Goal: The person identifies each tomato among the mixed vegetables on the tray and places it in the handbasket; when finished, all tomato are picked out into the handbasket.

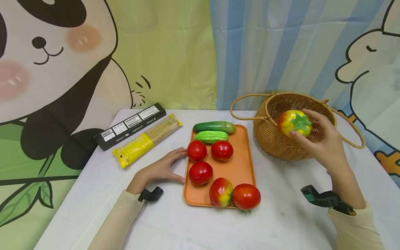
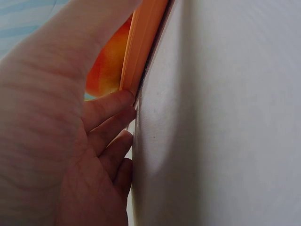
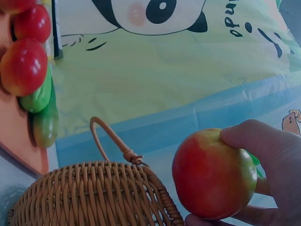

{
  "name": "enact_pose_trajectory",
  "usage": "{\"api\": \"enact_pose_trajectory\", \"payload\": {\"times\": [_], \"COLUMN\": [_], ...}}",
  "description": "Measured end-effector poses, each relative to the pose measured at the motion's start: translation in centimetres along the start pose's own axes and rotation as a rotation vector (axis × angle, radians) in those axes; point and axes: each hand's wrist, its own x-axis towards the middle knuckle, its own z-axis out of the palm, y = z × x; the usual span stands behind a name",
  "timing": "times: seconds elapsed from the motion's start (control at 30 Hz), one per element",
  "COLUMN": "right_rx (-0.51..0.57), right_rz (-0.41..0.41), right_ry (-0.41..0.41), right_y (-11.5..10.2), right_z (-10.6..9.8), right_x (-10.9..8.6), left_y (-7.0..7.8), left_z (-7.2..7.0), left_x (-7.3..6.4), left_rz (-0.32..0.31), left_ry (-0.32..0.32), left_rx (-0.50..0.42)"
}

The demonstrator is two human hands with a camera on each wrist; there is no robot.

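Observation:
My right hand (image 1: 326, 144) grips a red-and-yellow tomato (image 1: 289, 125) with a green leafy top. It holds the tomato over the mouth of a wicker basket (image 1: 275, 144); in the right wrist view the same tomato (image 3: 211, 174) shows beside the basket's woven wall (image 3: 94, 197). My left hand (image 1: 160, 168) rests at the left edge of an orange tray (image 1: 240, 159), thumb and fingers spread along its side. On the tray lie a cucumber (image 1: 215, 127), a bumpy light-green vegetable (image 1: 210, 136) and several tomatoes (image 1: 201, 173). One tomato (image 1: 247, 196) overhangs the tray's near right corner.
Left of the tray lie a black box (image 1: 129, 126) with white labels and a yellow packet of noodles (image 1: 147, 140). The basket's two handles (image 1: 245, 97) stick out to its sides. A printed cloth (image 1: 175, 52) hangs behind the white table (image 1: 162, 225).

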Motion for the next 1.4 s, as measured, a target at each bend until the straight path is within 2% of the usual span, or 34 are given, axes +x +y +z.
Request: {"api": "enact_pose_trajectory", "payload": {"times": [0.17,0.4,0.97,1.1,1.2,1.4], "right_rx": [-0.012,-0.043,-0.122,-0.188,-0.231,-0.276], "right_rz": [0.040,0.068,0.074,0.083,0.119,0.178], "right_ry": [0.035,0.039,-0.034,-0.078,-0.138,-0.231], "right_y": [0.9,1.5,2.3,2.2,2.1,2.1], "right_z": [-0.1,-0.2,0.1,0.1,0.0,-0.1], "right_x": [0.3,0.9,2.0,2.1,2.3,2.5], "left_y": [0.0,0.1,0.2,0.0,-0.1,0.1], "left_z": [0.0,0.0,-0.2,-0.2,-0.2,-0.2], "left_x": [0.0,0.0,0.0,0.2,0.2,0.1], "left_rz": [-0.008,-0.014,-0.023,-0.010,-0.008,-0.029], "left_ry": [0.000,0.002,-0.011,-0.010,-0.008,-0.015], "left_rx": [-0.003,-0.005,-0.005,0.001,0.004,-0.006]}}
